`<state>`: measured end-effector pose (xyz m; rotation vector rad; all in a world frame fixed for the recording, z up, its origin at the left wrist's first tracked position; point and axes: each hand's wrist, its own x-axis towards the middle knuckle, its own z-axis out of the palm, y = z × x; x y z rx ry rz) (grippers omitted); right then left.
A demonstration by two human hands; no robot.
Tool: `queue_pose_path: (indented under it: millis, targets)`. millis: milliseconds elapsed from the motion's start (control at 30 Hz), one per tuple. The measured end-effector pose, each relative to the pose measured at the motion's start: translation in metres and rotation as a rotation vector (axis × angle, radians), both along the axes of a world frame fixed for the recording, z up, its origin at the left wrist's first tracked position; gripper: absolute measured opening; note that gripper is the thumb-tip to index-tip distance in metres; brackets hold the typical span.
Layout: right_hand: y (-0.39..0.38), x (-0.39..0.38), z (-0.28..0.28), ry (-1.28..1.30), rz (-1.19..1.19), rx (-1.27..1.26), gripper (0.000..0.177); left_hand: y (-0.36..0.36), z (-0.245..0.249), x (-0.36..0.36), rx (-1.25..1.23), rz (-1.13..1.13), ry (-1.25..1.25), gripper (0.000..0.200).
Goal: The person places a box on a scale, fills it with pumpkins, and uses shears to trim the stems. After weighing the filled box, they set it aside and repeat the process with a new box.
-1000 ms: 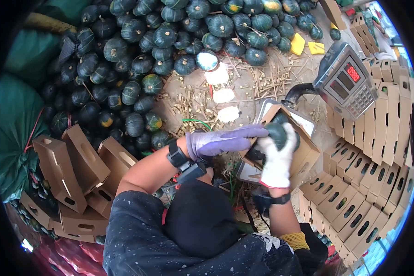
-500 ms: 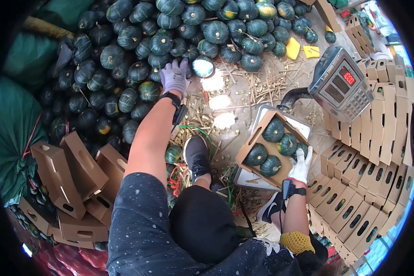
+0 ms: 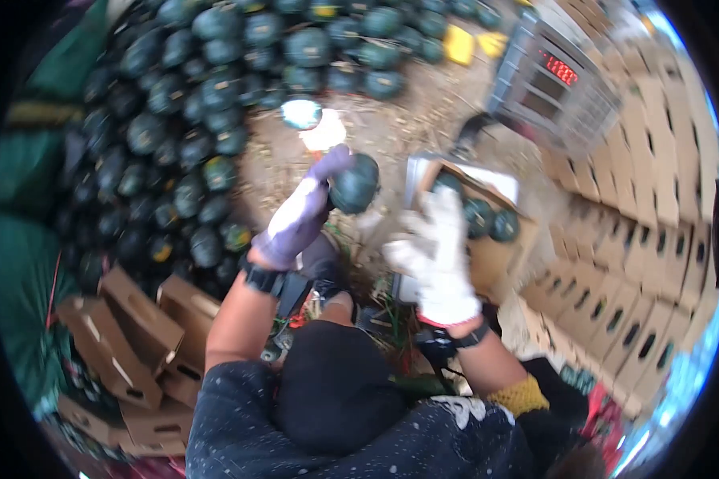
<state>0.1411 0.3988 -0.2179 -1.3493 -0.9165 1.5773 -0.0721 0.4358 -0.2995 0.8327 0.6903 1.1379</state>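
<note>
L hand (image 3: 295,217), purple glove, has squash (image 3: 356,185), fingers curled on its left side; squash held left of box (image 3: 497,263), apart from it. R hand (image 3: 438,267), white glove, over box's left edge as I see it, fingers spread wide; can't tell if touching box. At least 3 other squashes (image 3: 478,219) in box. Box on scale (image 3: 497,184), display (image 3: 562,80) beyond box, digits blurred. Big pile (image 3: 216,89) left of box, stacked cartons (image 3: 665,199) right.

1 wide head-worn camera looks forward and down from close above the left hand (image 3: 295,219) and right hand (image 3: 441,274).
</note>
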Motion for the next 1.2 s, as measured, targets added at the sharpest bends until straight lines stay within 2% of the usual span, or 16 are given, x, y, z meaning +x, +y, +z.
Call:
queue_pose_path:
  millis: [67, 100, 133, 167, 200, 267, 333, 433, 533, 667, 767, 833, 867, 933, 1133, 1200]
  targets:
    - [-0.007, 0.001, -0.017, -0.639, 0.112, 0.359, 0.083, -0.003, 0.025, 0.009, 0.197, -0.499, 0.079, 0.081]
    - [-0.014, 0.014, -0.022, -0.677, 0.069, 0.349, 0.083, 0.002, 0.046, 0.008, 0.304, -0.6, 0.124, 0.083]
    - [-0.019, 0.027, -0.026, -0.39, -0.039, 0.159, 0.084, 0.005, 0.064, 0.008, 0.416, -0.684, 0.177, 0.084]
    - [-0.022, 0.038, -0.026, -0.087, -0.133, -0.019, 0.085, -0.006, 0.072, 0.012, 0.153, -0.643, -0.029, 0.086]
    - [-0.023, 0.055, -0.012, -0.044, -0.195, -0.109, 0.085, -0.01, 0.073, 0.013, 0.161, -0.657, -0.035, 0.086]
    - [-0.03, 0.098, -0.018, -0.566, -0.238, -0.031, 0.081, -0.014, 0.075, 0.0, -0.18, -0.466, 0.156, 0.088]
    - [-0.038, 0.149, -0.022, -1.024, -0.039, -0.073, 0.078, -0.019, 0.058, -0.006, -0.079, -0.345, 0.203, 0.067]
    - [-0.048, 0.19, -0.047, -1.076, 0.069, -0.254, 0.075, -0.024, 0.048, -0.006, -0.261, -0.128, 0.285, 0.054]
    - [-0.071, 0.215, -0.101, -0.974, 0.083, -0.01, 0.057, -0.031, 0.041, -0.007, -0.32, -0.118, 0.318, 0.053]
    - [-0.094, 0.187, -0.057, -1.235, -0.078, 0.253, 0.038, -0.043, 0.058, -0.029, -0.303, -0.082, 0.468, 0.053]
    - [-0.146, 0.181, -0.042, -1.142, 0.435, 0.342, 0.014, -0.059, 0.077, -0.061, -0.308, 0.056, 0.532, 0.047]
    - [-0.188, 0.185, -0.083, -1.454, 1.027, 0.48, 0.017, -0.069, 0.105, -0.074, -0.282, 0.162, 0.574, 0.044]
    - [-0.212, 0.19, -0.108, -1.132, 0.681, 0.066, 0.034, -0.077, 0.122, -0.079, -0.284, 0.217, 0.611, 0.042]
    - [-0.256, 0.211, -0.136, -1.454, 0.798, 0.109, 0.07, -0.097, 0.147, -0.097, -0.145, 0.232, 0.645, 0.039]
    - [-0.237, 0.192, -0.084, -1.437, 1.198, -0.344, 0.071, -0.144, 0.248, -0.089, -0.222, 0.444, 0.632, 0.043]
    - [-0.259, 0.207, -0.167, -1.386, 1.007, -0.271, 0.064, -0.158, 0.263, -0.085, -0.145, 0.457, 0.641, 0.046]
